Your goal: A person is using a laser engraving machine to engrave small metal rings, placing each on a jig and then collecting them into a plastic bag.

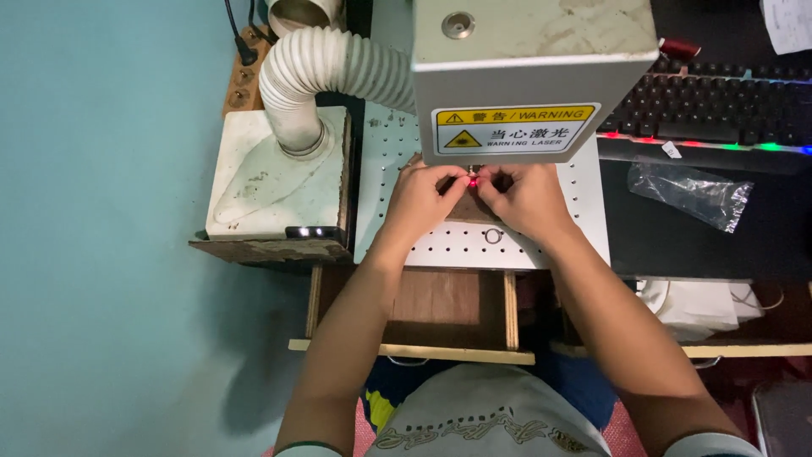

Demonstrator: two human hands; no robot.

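Small piece (472, 181), lit red, sits pinched between both hands right under the front edge of the grey laser head (533, 76), above the white perforated plate (461, 245). Left hand (423, 200) comes in from the left of the piece, its grip closed with fingertips (455, 176) on it; right hand (526, 199) mirrors it from the right, grip closed the same way, fingertips (488, 176) touching the piece. What the piece is exactly cannot be told: it is too small and mostly covered. A brown block (470, 210) lies beneath the hands on the plate, largely hidden.

Room around the piece is tight. The head overhangs it from above and behind, so the hands work in the narrow gap at its lower edge. A small ring (493, 236) lies on the plate just in front of the piece, near the right wrist. Left of the piece, beyond the plate's edge, a white box (254, 182) with a ribbed hose (338, 68) stands close, leaving little side room. Right of the piece, past the plate's right edge, the dark desk (677, 245) is more open, with a clear plastic bag (694, 193) and, farther back, a keyboard (719, 106). In front of the piece, the plate's near edge drops to an open wooden drawer (440, 305), where both forearms cross.
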